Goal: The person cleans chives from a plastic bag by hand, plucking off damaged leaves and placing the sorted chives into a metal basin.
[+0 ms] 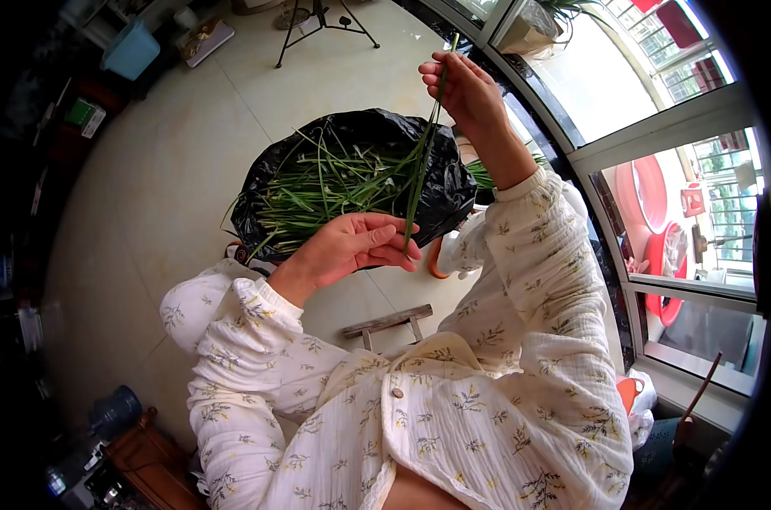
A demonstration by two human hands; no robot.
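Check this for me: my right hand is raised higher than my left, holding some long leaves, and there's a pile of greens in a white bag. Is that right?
Not quite: the head view shows the bag is black, not white. The greens are in it, and your right hand holds long leaves, higher than your left.

Bright window light at 2 o'clock, deep dark at 9 o'clock.
Day light comes in through the big windows (606, 93), and the outside looks so white that parts are washed out. The floor (164, 170) has a soft glow, but it gets dim toward 9 o'clock, where small things are hard to see. The black bag (271, 161) has little shiny spots. Both hands, the left (356, 246) and the right (475, 93), look sharp. The window frame (657, 126) looks bent, and black fills the round picture's corners.
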